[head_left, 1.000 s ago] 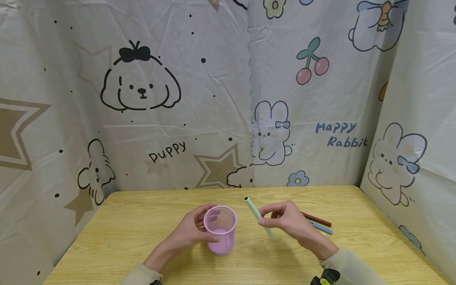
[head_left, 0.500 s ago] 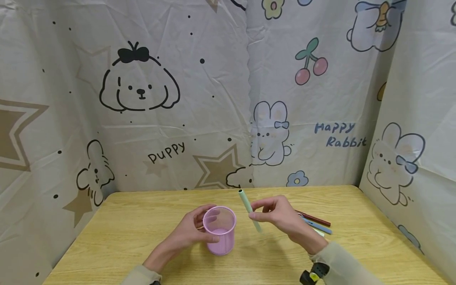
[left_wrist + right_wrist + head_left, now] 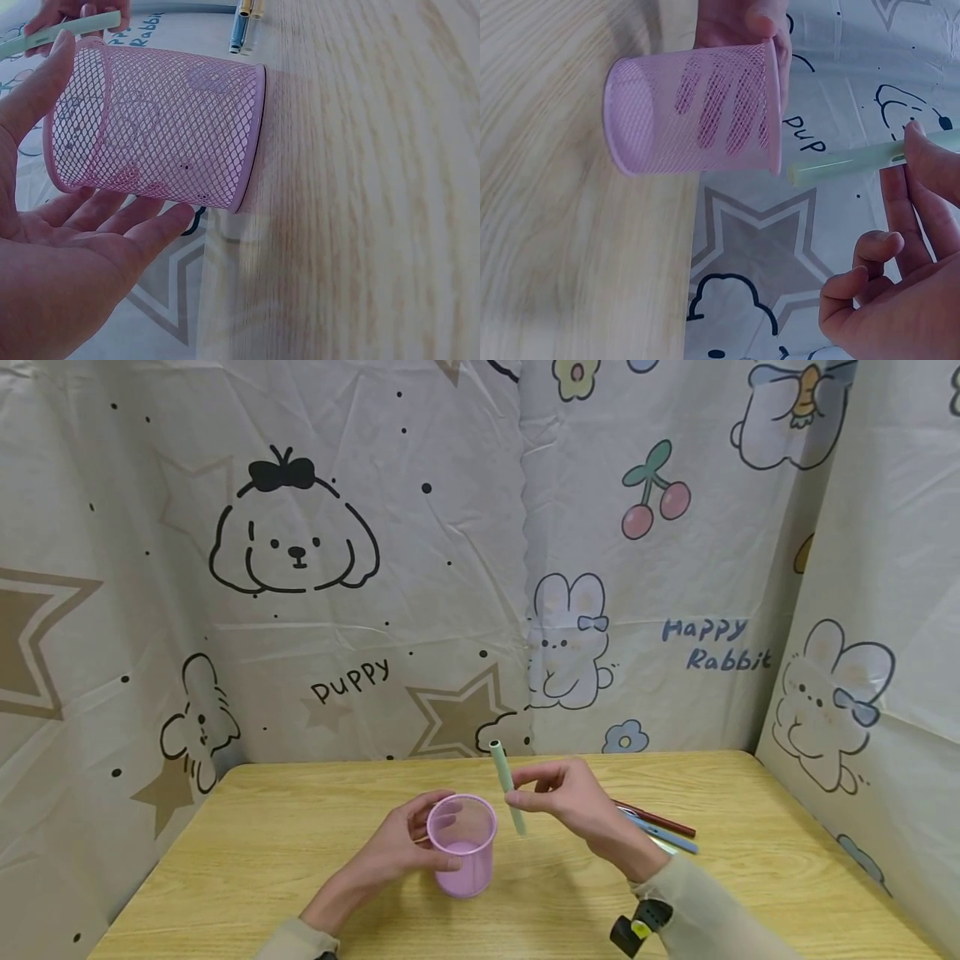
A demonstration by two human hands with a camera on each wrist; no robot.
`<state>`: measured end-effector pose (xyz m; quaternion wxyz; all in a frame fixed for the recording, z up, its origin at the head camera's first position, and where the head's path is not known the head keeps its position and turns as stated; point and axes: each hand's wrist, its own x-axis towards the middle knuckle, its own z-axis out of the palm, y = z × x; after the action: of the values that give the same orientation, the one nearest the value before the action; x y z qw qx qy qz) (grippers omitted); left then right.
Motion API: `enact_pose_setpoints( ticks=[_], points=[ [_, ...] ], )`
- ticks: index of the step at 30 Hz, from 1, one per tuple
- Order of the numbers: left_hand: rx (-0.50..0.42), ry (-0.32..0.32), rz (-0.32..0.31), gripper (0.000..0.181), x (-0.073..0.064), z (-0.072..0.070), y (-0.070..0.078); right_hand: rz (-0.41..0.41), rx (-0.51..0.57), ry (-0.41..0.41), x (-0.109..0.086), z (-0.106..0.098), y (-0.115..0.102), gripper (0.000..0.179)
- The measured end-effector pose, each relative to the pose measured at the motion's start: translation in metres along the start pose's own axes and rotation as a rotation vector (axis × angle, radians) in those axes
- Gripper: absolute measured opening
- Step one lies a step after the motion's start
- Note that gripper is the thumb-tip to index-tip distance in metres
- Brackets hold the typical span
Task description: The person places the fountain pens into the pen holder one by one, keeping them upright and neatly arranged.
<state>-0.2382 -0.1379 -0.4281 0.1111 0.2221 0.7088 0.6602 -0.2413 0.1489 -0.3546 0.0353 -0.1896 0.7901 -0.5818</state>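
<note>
On table (image 3: 300,831), pink mesh cup (image 3: 477,875) stood upright, see-through, smooth-rimmed; I saw left grip (image 3: 408,839) clasped round it. Right grip (image 3: 573,797) pinched slim pale-green pen (image 3: 501,767), tilted, dark at upper end, held just beside cup, above rim level.

You had two hands in view, one left hand (image 3: 397,839) and one right hand (image 3: 566,797), along with two sleeves (image 3: 712,902), one pink mesh cup (image 3: 465,878) and one wooden table (image 3: 300,827). Your pens came to at least four: one pale green pen (image 3: 501,767), one dark red pen (image 3: 663,821), one blue pen (image 3: 671,837) and at least one pale pen (image 3: 665,846), partly hidden, so you could not tell the exact total. Printed before you were one dog face (image 3: 296,553) with a black bow, two rabbits (image 3: 567,652) with blue bows, and two cherries (image 3: 637,522).
</note>
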Motion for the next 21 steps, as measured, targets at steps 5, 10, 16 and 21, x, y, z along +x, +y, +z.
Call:
enact_pose_setpoints(
  ticks=[5,10,16,21],
  points=[
    [-0.005,-0.006,0.012,0.093,0.000,0.000,0.000,-0.015,0.025,-0.004,0.005,0.006,-0.007,0.029],
    [-0.011,-0.007,-0.003,0.093,0.001,0.000,0.000,-0.023,0.031,-0.004,0.012,0.013,-0.010,0.028],
    [0.002,-0.004,-0.012,0.092,0.000,0.000,0.001,-0.034,0.043,-0.002,0.018,0.023,-0.009,0.026],
    [0.004,-0.006,-0.009,0.093,0.001,0.001,0.002,-0.048,0.044,-0.003,0.023,0.030,-0.008,0.025]
  ],
)
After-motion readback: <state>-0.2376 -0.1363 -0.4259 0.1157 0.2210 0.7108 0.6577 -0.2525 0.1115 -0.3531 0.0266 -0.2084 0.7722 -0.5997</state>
